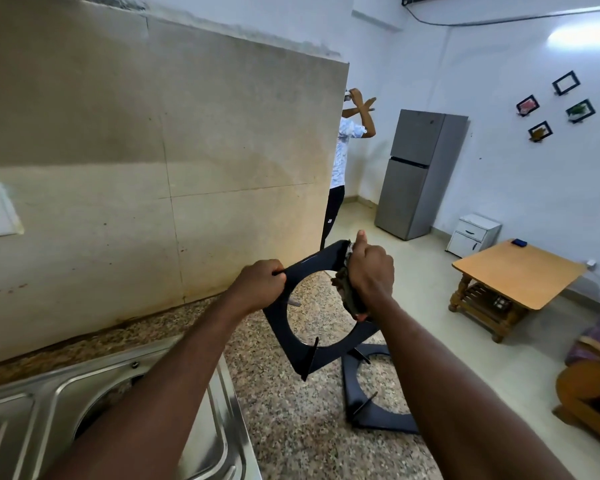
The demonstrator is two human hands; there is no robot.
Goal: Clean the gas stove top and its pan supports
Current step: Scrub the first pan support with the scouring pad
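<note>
The pan support (281, 341) between my left hand (260, 285) and right hand (369, 271) is glossy black with a bluish sheen. The cloth (349, 296) in my right hand is mottled olive-brown and grey. Below that hand, a second pan support (385, 426) is the same black, on a countertop (291, 427) speckled brown, cream and black. Beyond my left hand, wall tiles (118, 150) are beige.

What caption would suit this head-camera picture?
Left hand grips a black pan support over the counter; right hand holds a cloth against its edge.
</note>
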